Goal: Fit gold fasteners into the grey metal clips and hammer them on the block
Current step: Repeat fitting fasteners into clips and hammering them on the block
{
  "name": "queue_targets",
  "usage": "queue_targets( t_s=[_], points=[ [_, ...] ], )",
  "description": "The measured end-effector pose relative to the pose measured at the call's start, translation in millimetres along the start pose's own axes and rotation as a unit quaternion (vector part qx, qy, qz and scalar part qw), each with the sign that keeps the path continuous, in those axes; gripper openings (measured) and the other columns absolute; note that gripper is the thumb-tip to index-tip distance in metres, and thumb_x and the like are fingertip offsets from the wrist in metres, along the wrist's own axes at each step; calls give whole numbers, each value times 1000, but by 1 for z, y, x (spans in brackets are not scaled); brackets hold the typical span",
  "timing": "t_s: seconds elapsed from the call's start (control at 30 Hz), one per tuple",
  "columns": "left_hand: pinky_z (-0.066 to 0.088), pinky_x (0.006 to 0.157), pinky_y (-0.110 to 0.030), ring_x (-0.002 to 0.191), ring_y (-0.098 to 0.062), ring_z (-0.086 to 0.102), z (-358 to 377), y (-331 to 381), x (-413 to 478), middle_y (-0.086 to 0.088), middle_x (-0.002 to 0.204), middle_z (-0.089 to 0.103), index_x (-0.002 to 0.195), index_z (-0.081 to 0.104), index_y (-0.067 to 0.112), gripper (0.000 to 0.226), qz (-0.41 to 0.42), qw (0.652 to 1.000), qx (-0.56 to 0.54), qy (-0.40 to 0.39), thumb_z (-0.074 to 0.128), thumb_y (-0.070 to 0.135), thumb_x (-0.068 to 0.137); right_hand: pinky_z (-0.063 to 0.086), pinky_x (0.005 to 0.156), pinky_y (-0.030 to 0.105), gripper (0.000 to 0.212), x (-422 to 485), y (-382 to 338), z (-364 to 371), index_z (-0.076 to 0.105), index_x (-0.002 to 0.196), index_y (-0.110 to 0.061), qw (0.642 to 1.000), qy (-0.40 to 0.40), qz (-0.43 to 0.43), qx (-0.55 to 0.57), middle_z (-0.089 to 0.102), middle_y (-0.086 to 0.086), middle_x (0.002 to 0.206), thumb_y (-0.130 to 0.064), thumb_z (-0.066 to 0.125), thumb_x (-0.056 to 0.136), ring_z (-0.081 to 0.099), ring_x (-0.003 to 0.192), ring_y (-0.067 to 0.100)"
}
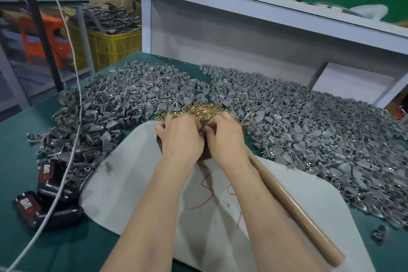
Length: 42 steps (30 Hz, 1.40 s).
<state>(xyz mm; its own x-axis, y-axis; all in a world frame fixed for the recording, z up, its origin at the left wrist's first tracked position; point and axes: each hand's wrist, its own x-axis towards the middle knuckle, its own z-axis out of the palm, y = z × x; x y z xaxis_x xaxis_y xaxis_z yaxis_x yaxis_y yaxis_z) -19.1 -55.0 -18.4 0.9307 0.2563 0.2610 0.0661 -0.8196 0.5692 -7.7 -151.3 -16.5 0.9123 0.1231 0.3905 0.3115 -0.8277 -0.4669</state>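
Observation:
My left hand point(180, 133) and my right hand point(225, 136) meet over the dark block point(204, 154), fingers curled inward and touching each other. What they pinch between the fingertips is hidden. A heap of gold fasteners point(202, 109) lies just beyond the hands. Grey metal clips cover the table in two large piles, one on the left point(114, 104) and one on the right point(309, 121). The hammer's brown wooden handle point(293, 207) lies under my right forearm and runs toward the lower right. Its head is out of sight.
A white cloth sheet point(136, 183) with red scribbles covers the green table in front of me. Black tape measures point(47, 185) and a white cable point(72, 139) lie at the left. A white shelf point(265, 6) stands behind, with a yellow crate point(114, 44) beyond.

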Motion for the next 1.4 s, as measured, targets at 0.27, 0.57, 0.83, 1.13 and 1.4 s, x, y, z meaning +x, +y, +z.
queue_targets(
  t_s=[0.27,0.57,0.83,1.13,1.4],
  points=[
    [25,85,-35,112,-28,43,0,0,0,2,98,65,83,65,23,15,5,1000,7,2,53,24,91,37,80,32,13,2,-1,0,64,92,-4,999,-12,-17,-48,54,9,103,-10,53,91,52,97,26],
    [22,84,-34,115,-24,42,-2,1,1,6,99,66,82,66,31,13,-18,1000,-21,-8,60,22,89,55,77,40,34,-10,56,-44,60,99,-10,942,-174,247,-146,65,5,89,-43,57,90,63,79,22],
    [20,79,-33,111,-23,43,0,-1,0,8,103,64,80,64,33,12,-10,1000,-12,1,61,26,89,51,74,39,25,-10,50,-62,41,107,-9,979,-82,184,-10,64,11,96,-31,46,97,65,82,28],
    [19,81,-32,115,-23,42,1,-1,0,7,97,67,81,69,28,11,-11,1000,-26,10,61,23,88,37,71,11,36,-28,12,-71,55,131,-27,998,41,-37,9,67,-8,105,-21,53,96,60,85,12],
    [21,81,-34,111,-23,43,4,-1,2,5,91,67,80,71,22,15,-15,1000,-20,7,59,22,89,43,72,4,37,-29,10,-73,51,134,-33,994,87,-40,46,63,-19,98,-31,50,97,61,77,-6]
  ],
)
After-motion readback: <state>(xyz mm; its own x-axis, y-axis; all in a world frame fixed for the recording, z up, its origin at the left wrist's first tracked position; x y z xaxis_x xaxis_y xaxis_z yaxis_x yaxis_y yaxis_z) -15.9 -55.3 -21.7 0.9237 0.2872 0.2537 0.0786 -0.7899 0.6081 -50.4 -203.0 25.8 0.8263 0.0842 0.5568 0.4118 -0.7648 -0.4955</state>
